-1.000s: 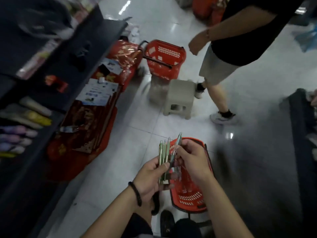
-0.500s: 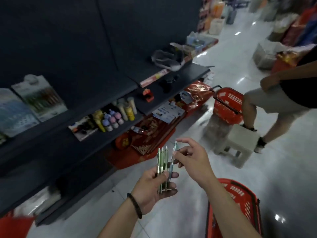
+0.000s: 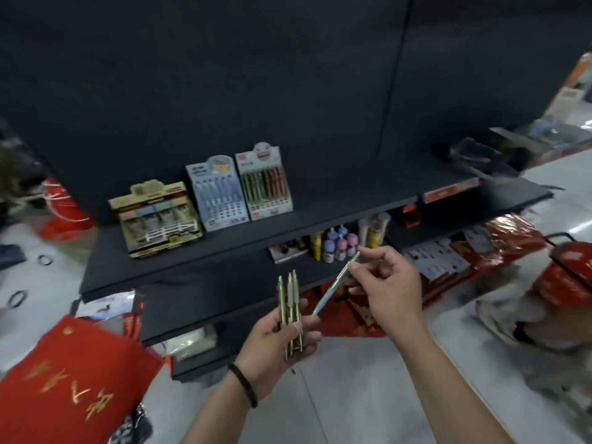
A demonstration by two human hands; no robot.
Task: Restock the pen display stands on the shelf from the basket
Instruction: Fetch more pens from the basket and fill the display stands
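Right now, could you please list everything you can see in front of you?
display stands: three; beige, pale blue, white; side by side on the upper shelf
shelf: one; black; against the dark wall
bottles: several; pastel and yellow; on the level below
basket: one; red; far right, blurred
bag: one; red with gold lettering; bottom left
green pens: at least three; green; upright in the left hand
blue pen: one; pale blue; tilted, in the right hand
wristband: one; black; left wrist
left hand: grips the green pens
right hand: pinches the blue pen
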